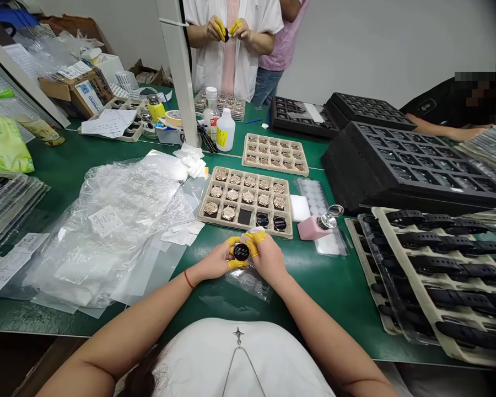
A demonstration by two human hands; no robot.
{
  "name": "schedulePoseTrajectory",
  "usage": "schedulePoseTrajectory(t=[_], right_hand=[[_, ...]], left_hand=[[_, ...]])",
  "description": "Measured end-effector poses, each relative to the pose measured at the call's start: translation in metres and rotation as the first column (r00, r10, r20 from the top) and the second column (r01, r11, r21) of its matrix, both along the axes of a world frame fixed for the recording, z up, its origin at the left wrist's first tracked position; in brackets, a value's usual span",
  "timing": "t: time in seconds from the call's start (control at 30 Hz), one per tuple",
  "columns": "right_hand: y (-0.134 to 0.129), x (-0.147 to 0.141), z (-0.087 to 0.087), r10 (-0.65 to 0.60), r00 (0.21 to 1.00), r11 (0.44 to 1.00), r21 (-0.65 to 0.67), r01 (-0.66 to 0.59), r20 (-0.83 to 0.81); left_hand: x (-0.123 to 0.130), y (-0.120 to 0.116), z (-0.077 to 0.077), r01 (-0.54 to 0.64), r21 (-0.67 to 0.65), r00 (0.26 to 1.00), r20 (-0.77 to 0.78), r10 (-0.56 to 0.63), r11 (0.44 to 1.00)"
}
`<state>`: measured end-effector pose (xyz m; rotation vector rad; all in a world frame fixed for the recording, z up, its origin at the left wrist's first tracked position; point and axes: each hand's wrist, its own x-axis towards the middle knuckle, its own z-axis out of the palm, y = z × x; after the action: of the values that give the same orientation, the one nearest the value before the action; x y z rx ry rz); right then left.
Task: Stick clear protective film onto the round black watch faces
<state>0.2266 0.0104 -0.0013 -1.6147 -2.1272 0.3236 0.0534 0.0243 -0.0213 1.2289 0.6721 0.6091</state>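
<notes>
My left hand [221, 260], with yellow finger cots, is closed around a round black watch case [241, 252] with small white print on its face. My right hand [269, 255], also in yellow finger cots, pinches a small white wipe [253, 231] at the top edge of the watch case. Both hands are just in front of a beige compartment tray [248, 171] of gold-coloured watch cases [248, 197]. Two black discs with print [279, 223] are in its front row, beside a dark compartment. Clear plastic film [252, 281] lies under my hands.
A pink pump bottle [315, 227] and a white block [300, 208] stand right of the tray. Black foam trays [355, 165] and trays of black straps [417, 275] fill the right side. Plastic bags [107, 231] cover the left. Across the table, a person's gloved fingers [231, 28] hold something dark.
</notes>
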Motion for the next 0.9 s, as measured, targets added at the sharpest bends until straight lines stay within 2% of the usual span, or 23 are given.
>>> schedulePoseTrajectory(t=[0.1,0.23,0.4,0.53,0.6,0.67,0.77,0.83,0.9], right_hand=[[-0.004,0.002,0.008,0.053,0.996,0.997,0.055,-0.049,-0.068],[-0.018,-0.005,0.012,0.108,0.991,0.99,0.079,-0.114,0.077],[-0.04,-0.014,0.002,0.127,0.969,0.974,0.159,-0.163,0.212],[-0.052,-0.016,-0.004,0.122,0.966,0.966,0.195,-0.167,0.227],[-0.053,-0.014,-0.003,0.125,0.984,0.973,0.179,-0.146,0.127],[-0.05,-0.006,-0.001,0.111,0.992,0.983,0.15,-0.101,-0.055],[-0.042,0.017,-0.002,-0.067,0.958,0.987,0.119,0.104,-0.279],[-0.036,0.036,-0.007,-0.208,0.938,0.969,0.071,0.236,-0.277],[-0.032,0.052,-0.014,-0.268,0.95,0.963,-0.006,0.271,-0.16]], left_hand=[[-0.001,-0.001,0.004,-0.014,0.013,0.998,-0.065,0.015,1.0],[-0.001,-0.001,0.005,-0.004,0.028,0.995,-0.095,0.007,1.0],[-0.001,0.0,0.002,-0.006,0.033,0.997,-0.075,0.009,0.999],[-0.001,0.0,0.0,-0.007,0.022,0.996,-0.085,0.009,1.0],[-0.001,-0.001,0.002,-0.011,0.03,0.997,-0.082,0.014,0.999],[-0.001,-0.002,0.005,-0.026,0.047,0.995,-0.1,0.031,0.999],[-0.001,-0.002,0.009,-0.033,0.065,0.984,-0.171,0.044,0.997],[-0.002,-0.002,0.01,-0.026,0.077,0.976,-0.212,0.042,0.997],[-0.002,-0.002,0.01,-0.027,0.086,0.974,-0.22,0.045,0.996]])
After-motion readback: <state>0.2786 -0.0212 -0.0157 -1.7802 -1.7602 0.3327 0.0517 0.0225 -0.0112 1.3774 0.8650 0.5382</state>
